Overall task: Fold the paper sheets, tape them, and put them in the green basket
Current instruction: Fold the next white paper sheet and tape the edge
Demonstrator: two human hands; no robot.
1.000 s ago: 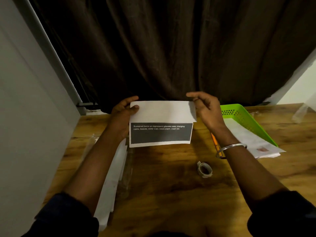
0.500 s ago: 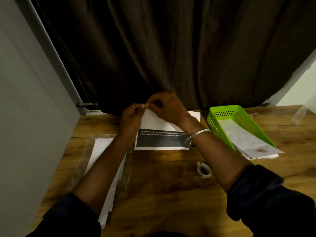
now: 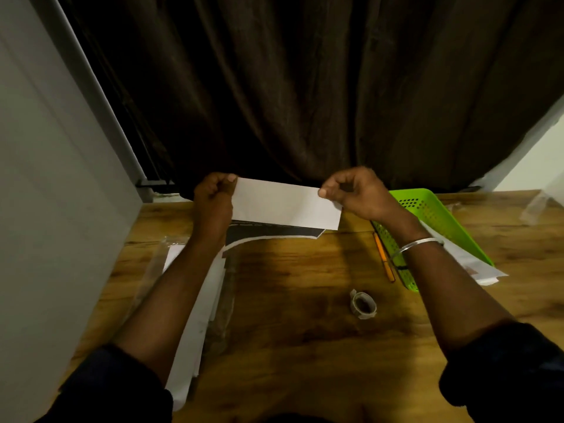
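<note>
My left hand (image 3: 213, 198) and right hand (image 3: 355, 190) each pinch an end of the folded paper sheet (image 3: 285, 206) above the counter's (image 3: 290, 346) far edge; thin, floppy, creases easily, so best gripped at the corners, tape roll (image 3: 363, 305) mid-counter.

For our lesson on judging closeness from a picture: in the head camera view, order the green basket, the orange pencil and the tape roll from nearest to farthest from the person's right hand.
1. Green basket: right beside the right hand, on its right.
2. Orange pencil: on the table below the wrist.
3. Tape roll: farther toward the person, mid-table.
</note>
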